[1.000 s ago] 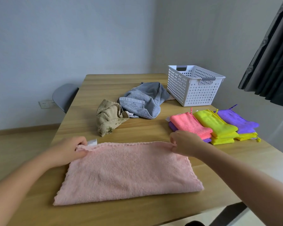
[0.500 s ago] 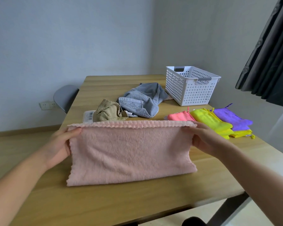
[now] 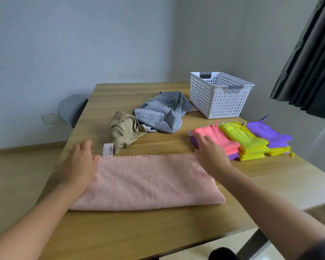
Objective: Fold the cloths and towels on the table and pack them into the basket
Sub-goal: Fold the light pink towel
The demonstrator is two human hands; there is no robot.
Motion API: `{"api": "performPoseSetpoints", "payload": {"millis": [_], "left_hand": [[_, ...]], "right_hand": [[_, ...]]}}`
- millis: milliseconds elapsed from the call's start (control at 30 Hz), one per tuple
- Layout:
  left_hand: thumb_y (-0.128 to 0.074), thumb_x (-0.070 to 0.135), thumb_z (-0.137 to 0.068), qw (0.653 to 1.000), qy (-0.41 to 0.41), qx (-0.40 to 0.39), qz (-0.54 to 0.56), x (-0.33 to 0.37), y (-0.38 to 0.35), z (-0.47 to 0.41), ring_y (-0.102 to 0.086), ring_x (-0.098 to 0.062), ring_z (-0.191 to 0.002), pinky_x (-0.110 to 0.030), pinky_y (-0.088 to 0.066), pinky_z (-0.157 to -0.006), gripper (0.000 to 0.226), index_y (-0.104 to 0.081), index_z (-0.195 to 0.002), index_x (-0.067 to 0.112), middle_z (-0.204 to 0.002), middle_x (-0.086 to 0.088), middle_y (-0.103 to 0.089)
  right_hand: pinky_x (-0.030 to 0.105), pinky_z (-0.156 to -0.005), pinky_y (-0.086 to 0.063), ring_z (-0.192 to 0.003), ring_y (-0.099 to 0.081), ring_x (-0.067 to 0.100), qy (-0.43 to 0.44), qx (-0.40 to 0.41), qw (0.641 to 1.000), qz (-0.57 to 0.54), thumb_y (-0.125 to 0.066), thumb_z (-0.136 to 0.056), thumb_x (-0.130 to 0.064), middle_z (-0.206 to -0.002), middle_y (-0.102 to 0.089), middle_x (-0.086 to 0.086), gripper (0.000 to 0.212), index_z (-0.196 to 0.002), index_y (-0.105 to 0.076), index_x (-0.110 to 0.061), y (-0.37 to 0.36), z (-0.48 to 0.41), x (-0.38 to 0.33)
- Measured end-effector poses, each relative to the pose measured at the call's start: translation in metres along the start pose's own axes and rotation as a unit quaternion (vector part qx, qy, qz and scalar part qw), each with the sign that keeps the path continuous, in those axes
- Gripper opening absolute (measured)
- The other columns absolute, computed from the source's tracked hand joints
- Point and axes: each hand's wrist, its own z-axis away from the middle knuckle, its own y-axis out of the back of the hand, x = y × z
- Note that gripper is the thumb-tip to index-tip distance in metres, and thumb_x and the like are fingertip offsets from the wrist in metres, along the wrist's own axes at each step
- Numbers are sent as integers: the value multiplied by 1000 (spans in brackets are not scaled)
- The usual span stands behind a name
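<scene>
A pale pink towel point(image 3: 150, 182) lies folded into a long band on the wooden table point(image 3: 158, 228) in front of me. My left hand point(image 3: 79, 164) rests flat on its left end, fingers straight. On the towel's far right corner my right hand point(image 3: 210, 153) lies flat, fingers spread. A white label point(image 3: 108, 149) sticks out at the towel's far left corner. Crumpled behind it are a beige cloth point(image 3: 125, 131) and a grey towel point(image 3: 161, 114). The white perforated basket point(image 3: 219, 95) stands at the back right; I see nothing inside it.
Folded cloths lie in a row at the right: pink point(image 3: 219, 138) on purple, yellow point(image 3: 243, 138), and purple point(image 3: 266, 133) on yellow. A grey chair point(image 3: 71, 108) stands off the table's left side. A dark curtain point(image 3: 311, 59) hangs at the right.
Both hands lifted the towel's far edge, folded it over into a narrower band and laid it down. They have let go of the edge and now lie flat on the towel.
</scene>
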Motion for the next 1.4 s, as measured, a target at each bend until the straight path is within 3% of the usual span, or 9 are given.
{"api": "performPoseSetpoints", "payload": {"millis": [100,233,367,567,667,733,900,1100,1400], "left_hand": [[-60,18,-85,978,-199,65,21,11,-7,3,-60,-32,-90,-38,-44,-72,21,-62,-104,9,-105,-10,-62],[-15,64,-87,923,-333,-185,61,23,-21,16,-22,-7,-140,-27,-18,-112,63,-37,-139,35,-147,19,-27],[6,78,-76,905,-334,-261,-30,15,-33,16,21,-4,-140,-35,13,-116,72,6,-142,49,-150,19,20],[8,73,-80,947,-294,-126,26,12,-22,26,-15,-7,-143,-27,-1,-113,85,-31,-144,32,-153,11,-22],[15,80,-72,919,-332,-211,24,9,-17,37,3,1,-142,-29,4,-115,87,-14,-144,43,-153,19,-4],[16,81,-67,925,-290,-243,-24,4,-16,40,13,2,-139,-36,4,-116,86,-2,-143,47,-150,22,10],[-49,41,-89,994,0,-98,43,-4,12,55,-41,-27,-127,-37,-35,-96,52,-43,-135,16,-141,-6,-43],[-59,3,-87,810,311,-192,459,-12,35,40,-50,-21,-57,-26,-32,-53,28,-53,-111,-10,-84,-22,-57],[-57,12,-90,836,287,-247,398,-6,39,41,-54,-23,-61,-29,-45,-49,7,-54,-89,6,-76,-12,-57]], "right_hand": [[43,-64,-48,-93,-56,39,67,61,996,27,-55,-83,-6,-106,-57,15,32,-115,-57,-4,-5,4,-21],[50,-105,-30,-128,-32,38,31,-164,982,83,-33,-97,-39,-141,-36,17,42,-132,-39,-17,-22,30,-49],[58,-113,6,-143,12,38,-35,-231,972,22,-19,-92,-66,-158,9,14,69,-149,-7,-30,-35,44,-55],[58,-113,3,-145,9,33,-18,-186,981,41,-17,-90,-68,-159,4,11,70,-149,-8,-33,-42,44,-50],[58,-113,2,-145,7,34,-13,-182,982,46,-17,-90,-68,-159,2,11,69,-149,-10,-33,-42,43,-50],[58,-113,3,-145,7,33,-14,-185,982,44,-17,-90,-68,-159,2,11,68,-148,-10,-33,-41,41,-49],[59,-113,2,-145,7,34,-13,-190,980,54,-17,-90,-68,-159,2,11,69,-149,-9,-33,-39,43,-50],[59,-113,1,-145,5,35,-14,-190,980,55,-18,-91,-66,-159,0,12,68,-149,-11,-32,-37,45,-52],[59,-113,1,-145,4,34,-14,-183,982,48,-19,-92,-65,-159,-1,12,66,-149,-13,-31,-35,46,-53]]}}
